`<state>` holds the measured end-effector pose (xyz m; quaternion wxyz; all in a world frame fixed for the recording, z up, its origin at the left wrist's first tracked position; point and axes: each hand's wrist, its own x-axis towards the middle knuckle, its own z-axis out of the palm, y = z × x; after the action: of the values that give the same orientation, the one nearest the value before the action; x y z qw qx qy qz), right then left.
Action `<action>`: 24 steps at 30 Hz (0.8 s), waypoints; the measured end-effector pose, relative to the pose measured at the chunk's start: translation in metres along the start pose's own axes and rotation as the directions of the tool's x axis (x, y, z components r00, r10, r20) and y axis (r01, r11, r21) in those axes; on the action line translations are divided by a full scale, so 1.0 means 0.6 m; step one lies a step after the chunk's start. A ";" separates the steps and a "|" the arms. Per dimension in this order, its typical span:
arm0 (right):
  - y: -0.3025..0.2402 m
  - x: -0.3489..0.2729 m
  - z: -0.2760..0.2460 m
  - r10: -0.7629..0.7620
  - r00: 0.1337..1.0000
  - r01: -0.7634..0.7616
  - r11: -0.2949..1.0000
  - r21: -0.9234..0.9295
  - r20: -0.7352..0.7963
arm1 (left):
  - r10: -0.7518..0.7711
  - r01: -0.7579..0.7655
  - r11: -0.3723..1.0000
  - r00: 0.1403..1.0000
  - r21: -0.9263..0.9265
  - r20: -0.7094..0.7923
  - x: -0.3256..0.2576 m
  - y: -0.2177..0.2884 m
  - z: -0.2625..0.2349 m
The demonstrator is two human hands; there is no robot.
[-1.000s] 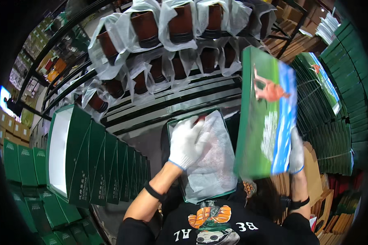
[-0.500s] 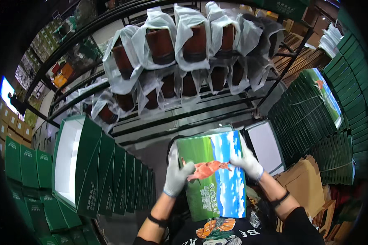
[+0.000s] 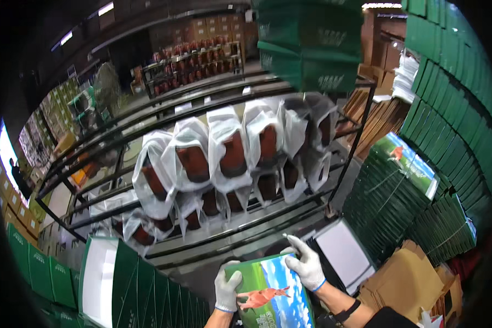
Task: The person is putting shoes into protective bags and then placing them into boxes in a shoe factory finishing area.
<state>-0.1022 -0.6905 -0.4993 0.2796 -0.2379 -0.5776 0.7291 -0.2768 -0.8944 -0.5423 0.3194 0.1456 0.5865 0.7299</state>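
In front of me, low in the head view, is a printed box panel (image 3: 268,295) with a green field, blue sky, white clouds and a reddish animal figure. My left hand (image 3: 228,285), in a white glove, grips its left edge, thumb on the front. At the upper right corner, my gloved right hand (image 3: 307,264) has its thumb over the panel, while the index finger stretches up past the top edge. The other right fingers are partly hidden. The panel's lower part is cut off by the frame.
A black metal rack (image 3: 202,240) ahead carries reddish-brown containers (image 3: 194,163) in white bags. Green boxes (image 3: 128,279) stand in a row at left, one showing its white inside. At right are strapped printed panels (image 3: 391,191), a white-lined tray (image 3: 344,251) and brown cardboard (image 3: 407,284).
The view has tilted up, so the panel and hands sit lower and more of the room shows. My right hand has shifted from the panel's right edge to its upper corner, index finger extended.
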 end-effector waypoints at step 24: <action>-1.159 0.530 -0.111 -0.921 0.285 0.557 0.385 -0.736 -0.266 | 0.871 -0.896 0.133 0.309 0.424 0.381 0.286 1.071 0.704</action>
<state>-0.1977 -0.3034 0.1565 0.7043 -0.2237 -0.6488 0.1812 -0.3478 -0.5321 0.1536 -0.2197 0.5642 0.5664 0.5591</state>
